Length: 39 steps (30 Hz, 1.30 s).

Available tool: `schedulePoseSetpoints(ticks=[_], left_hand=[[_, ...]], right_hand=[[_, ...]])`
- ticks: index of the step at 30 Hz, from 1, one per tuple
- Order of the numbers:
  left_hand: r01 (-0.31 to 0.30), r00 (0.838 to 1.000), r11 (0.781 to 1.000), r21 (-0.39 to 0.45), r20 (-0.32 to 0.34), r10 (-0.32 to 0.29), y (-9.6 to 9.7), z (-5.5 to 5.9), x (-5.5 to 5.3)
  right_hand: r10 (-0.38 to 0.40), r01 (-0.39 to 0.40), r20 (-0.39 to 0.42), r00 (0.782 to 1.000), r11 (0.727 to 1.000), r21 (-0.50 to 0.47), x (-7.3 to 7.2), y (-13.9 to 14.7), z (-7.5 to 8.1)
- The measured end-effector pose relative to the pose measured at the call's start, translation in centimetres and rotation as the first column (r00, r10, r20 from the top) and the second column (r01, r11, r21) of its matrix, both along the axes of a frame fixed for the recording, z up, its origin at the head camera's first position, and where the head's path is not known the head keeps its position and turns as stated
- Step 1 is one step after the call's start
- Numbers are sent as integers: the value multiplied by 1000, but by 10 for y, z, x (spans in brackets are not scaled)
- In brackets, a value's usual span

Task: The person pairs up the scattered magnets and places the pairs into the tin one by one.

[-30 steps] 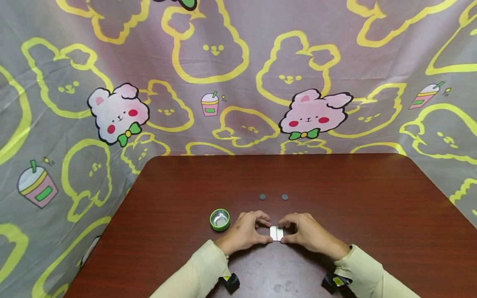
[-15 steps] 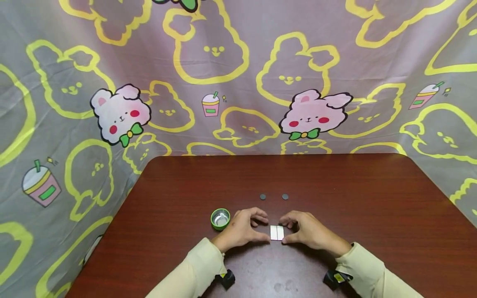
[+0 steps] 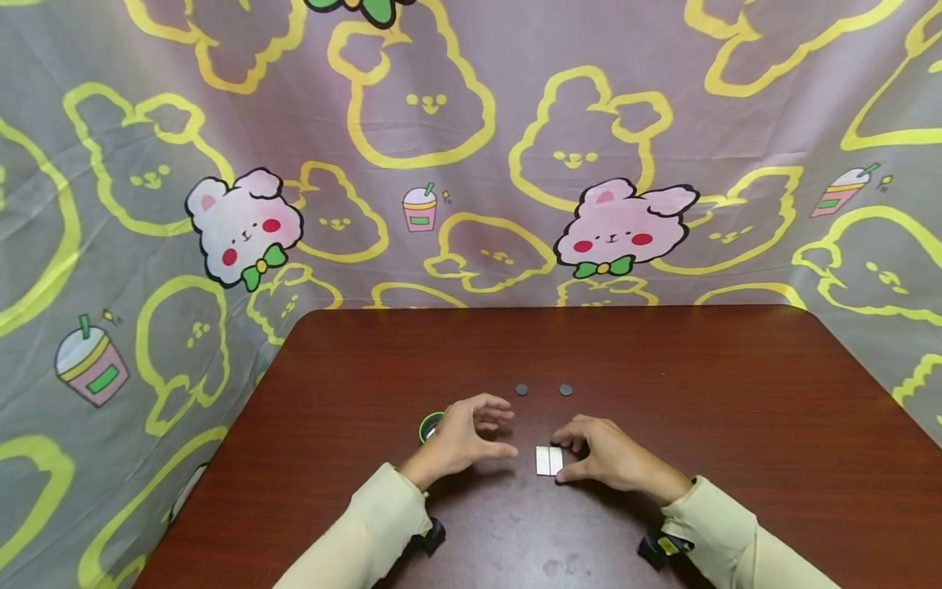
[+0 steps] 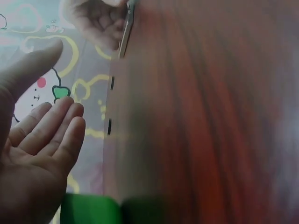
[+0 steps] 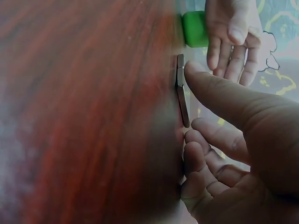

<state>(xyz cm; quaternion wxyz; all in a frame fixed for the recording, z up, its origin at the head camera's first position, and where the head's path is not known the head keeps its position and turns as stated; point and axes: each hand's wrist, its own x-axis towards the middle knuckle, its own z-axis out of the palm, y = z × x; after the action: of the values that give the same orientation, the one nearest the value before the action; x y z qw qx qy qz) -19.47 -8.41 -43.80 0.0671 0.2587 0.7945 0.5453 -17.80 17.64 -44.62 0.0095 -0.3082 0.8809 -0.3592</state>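
Two thin rectangular pieces, white on top with dark sides, lie side by side on the table; one is the left piece [image 3: 543, 460], the other the right piece [image 3: 555, 461]. My right hand [image 3: 607, 458] pinches the right piece, thumb at its near edge and curled fingertips at its far edge. To the left, my left hand [image 3: 459, 438] hovers apart from the pieces, fingers loosely extended, holding nothing. Behind its wrist a round green-rimmed metal tin [image 3: 424, 425] is partly hidden; its green side [image 4: 91, 208] shows at the bottom of the left wrist view.
Two small dark discs, a left disc [image 3: 522, 390] and a right disc [image 3: 565, 390], lie farther back on the reddish-brown table [image 3: 662, 360]. A patterned cloth [image 3: 500, 188] hangs behind the table's back edge and at both sides.
My left hand has let go of the left piece and moved left, now covering part of the tin. My right hand stays at the right piece.
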Motion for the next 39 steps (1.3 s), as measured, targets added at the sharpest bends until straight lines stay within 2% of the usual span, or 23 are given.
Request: schedulePoseSetpoints(ticks=[6, 11, 19, 23, 27, 33, 39], left_hand=[[-14, 999, 1000, 9, 32, 14, -12, 7, -2], [-34, 999, 999, -2, 25, 34, -25, 12, -2], [-81, 997, 996, -36, 13, 82, -50, 12, -1], [-112, 994, 992, -60, -24, 111, -61, 10, -1], [-149, 988, 987, -56, -51, 146, -66, 8, -1], [-184, 982, 982, -45, -49, 182, -72, 8, 1], [-203, 978, 976, -81, -66, 198, -81, 6, 0]], right_hand=[[4, -4, 16, 1000, 1000, 0, -1, -1, 0], [35, -35, 1, 999, 999, 7, -2, -1, 1], [33, -33, 3, 999, 999, 27, -2, -4, 4], [37, -37, 16, 999, 999, 28, -1, -5, 6], [33, -34, 24, 999, 999, 42, -2, -5, 7], [30, -31, 19, 999, 997, 64, -2, -5, 5], [28, -30, 32, 999, 997, 71, -3, -6, 4]])
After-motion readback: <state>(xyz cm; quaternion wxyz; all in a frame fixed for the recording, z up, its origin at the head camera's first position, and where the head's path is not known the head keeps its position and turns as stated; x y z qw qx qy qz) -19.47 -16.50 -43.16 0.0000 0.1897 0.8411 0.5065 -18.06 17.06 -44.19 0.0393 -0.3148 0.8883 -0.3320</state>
